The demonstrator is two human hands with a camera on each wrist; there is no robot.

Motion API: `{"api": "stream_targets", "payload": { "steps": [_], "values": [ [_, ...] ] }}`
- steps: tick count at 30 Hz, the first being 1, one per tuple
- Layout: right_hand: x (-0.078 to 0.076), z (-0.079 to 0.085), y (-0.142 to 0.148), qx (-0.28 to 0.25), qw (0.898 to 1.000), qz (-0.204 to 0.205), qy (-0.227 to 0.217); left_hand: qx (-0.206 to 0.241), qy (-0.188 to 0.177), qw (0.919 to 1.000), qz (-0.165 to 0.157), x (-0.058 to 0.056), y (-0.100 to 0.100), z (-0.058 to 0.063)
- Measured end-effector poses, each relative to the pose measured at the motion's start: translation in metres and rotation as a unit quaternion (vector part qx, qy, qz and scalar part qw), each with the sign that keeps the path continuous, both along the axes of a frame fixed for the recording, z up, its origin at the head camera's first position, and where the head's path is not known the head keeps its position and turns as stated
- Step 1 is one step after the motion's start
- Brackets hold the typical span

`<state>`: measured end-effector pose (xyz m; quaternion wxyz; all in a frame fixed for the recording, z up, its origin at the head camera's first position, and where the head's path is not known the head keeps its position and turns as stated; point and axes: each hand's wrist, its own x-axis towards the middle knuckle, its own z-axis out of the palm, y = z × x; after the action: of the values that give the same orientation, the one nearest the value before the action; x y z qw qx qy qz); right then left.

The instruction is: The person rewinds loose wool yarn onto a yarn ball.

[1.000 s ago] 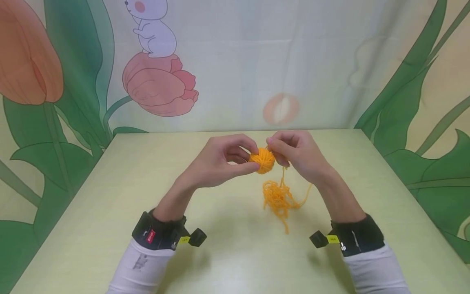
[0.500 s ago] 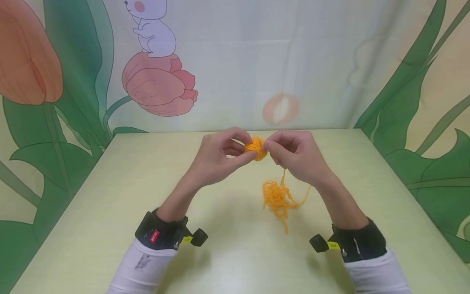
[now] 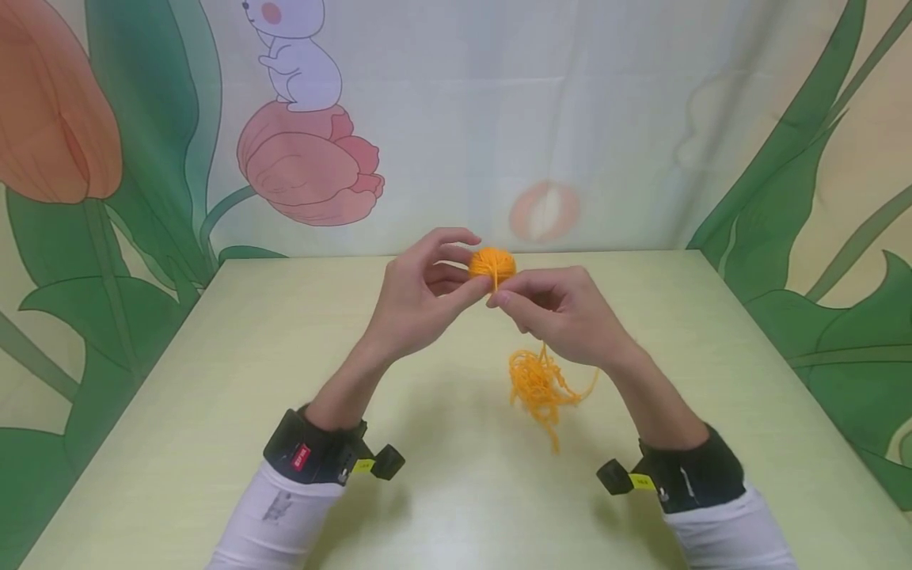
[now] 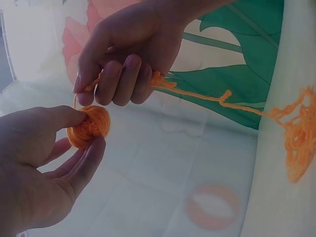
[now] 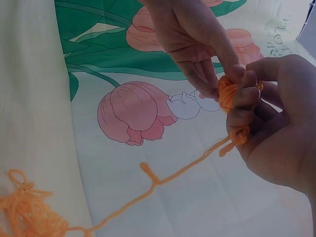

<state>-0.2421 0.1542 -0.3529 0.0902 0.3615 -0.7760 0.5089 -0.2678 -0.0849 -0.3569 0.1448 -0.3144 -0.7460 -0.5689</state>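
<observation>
A small ball of orange yarn [image 3: 492, 263] is held up above the far part of the table. My left hand [image 3: 420, 297] grips it between thumb and fingers, as the left wrist view also shows with the yarn ball [image 4: 93, 127] at the fingertips. Close beside it, my right hand [image 3: 570, 317] pinches the strand that comes off the ball. In the right wrist view the right hand [image 5: 284, 118] has its fingers curled round the yarn, partly hiding the ball. From that hand the strand [image 5: 182, 173] runs down to a loose tangle of yarn [image 3: 537, 384] lying on the table.
The pale yellow-green table [image 3: 456, 491] stretches under both arms. Behind it hangs a curtain [image 3: 627, 142] printed with tulips and a white animal. Each wrist wears a black band [image 3: 313, 447] with a small camera [image 3: 388, 461].
Both hands have shifted; the ball has risen, moved slightly left and turned. The right hand has come round to the near side of the ball, below it. The tangle lies where it was.
</observation>
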Motion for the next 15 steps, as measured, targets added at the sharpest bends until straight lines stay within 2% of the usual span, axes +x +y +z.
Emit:
{"api": "stream_targets", "payload": {
  "steps": [7, 15],
  "values": [
    [-0.005, -0.005, 0.001, 0.018, 1.000, 0.022, -0.002, 0.040, -0.012, 0.9990, -0.018, 0.001, 0.000, 0.002],
    [-0.012, -0.008, 0.000, 0.029, 0.998, 0.042, -0.045, 0.079, -0.054, 0.9945, -0.041, 0.006, -0.001, 0.007]
  ]
}}
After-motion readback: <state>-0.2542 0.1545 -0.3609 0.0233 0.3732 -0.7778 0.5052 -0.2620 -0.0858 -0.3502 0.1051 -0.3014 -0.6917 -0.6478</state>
